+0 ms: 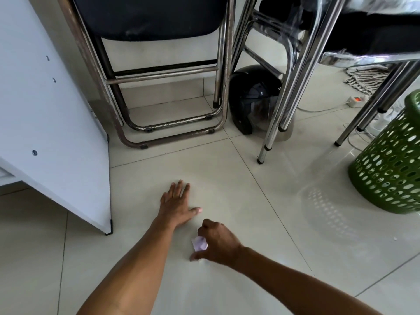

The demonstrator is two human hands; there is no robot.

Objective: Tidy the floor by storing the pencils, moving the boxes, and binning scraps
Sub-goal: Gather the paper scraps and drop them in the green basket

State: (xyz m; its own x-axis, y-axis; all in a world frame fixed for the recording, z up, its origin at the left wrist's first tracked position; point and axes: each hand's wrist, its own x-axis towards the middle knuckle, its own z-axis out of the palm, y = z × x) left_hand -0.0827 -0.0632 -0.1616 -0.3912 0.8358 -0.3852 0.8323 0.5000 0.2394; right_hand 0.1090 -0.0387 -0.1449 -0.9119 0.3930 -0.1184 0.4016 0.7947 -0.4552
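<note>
My left hand lies flat on the pale floor tiles with its fingers spread, palm down, holding nothing. Just to its lower right, my right hand is curled around a small crumpled scrap of pale lilac paper, held between the fingers and thumb low over the floor. A green perforated plastic basket stands on the floor at the far right, about an arm's length from my right hand. No pencils or boxes show in this view.
A white cabinet panel leans in at the left. Folded metal chairs stand against the wall ahead, a black helmet beside them. Chrome table legs come down right of centre. A power strip and cable lie behind.
</note>
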